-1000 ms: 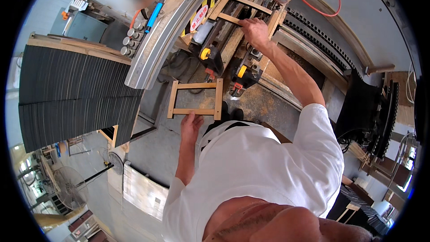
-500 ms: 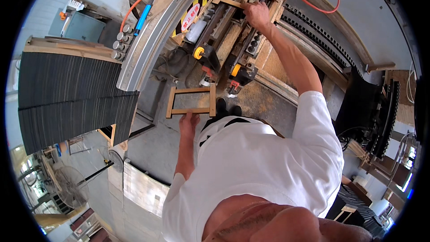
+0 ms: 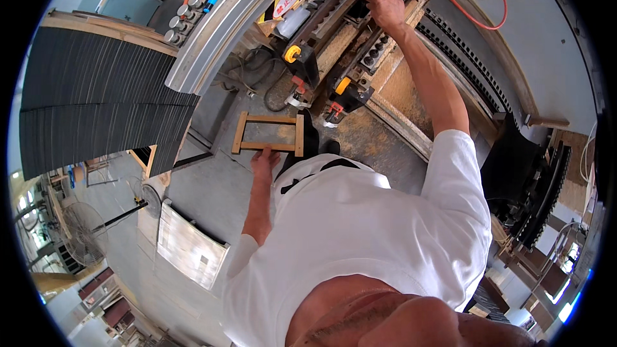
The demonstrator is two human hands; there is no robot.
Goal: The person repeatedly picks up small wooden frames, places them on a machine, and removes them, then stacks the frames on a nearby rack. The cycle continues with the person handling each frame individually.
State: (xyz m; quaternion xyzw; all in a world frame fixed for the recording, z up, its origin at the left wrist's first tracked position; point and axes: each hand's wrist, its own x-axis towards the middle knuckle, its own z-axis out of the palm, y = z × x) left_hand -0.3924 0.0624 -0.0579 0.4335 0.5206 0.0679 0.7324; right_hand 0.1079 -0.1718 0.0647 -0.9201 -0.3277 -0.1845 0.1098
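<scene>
Wooden frame (image 3: pixel 268 133) hangs from left hand (image 3: pixel 264 159), floor open around.

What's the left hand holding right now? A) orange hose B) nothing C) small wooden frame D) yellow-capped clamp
C: the left hand grips the lower rail of the small wooden frame, hanging at the person's side, while the right hand reaches up to a wooden piece on the machine.

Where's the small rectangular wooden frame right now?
In the head view, the small rectangular wooden frame hangs left of centre, gripped at its near rail by the left hand, just left of the orange-and-black clamps on the woodworking machine.
</scene>
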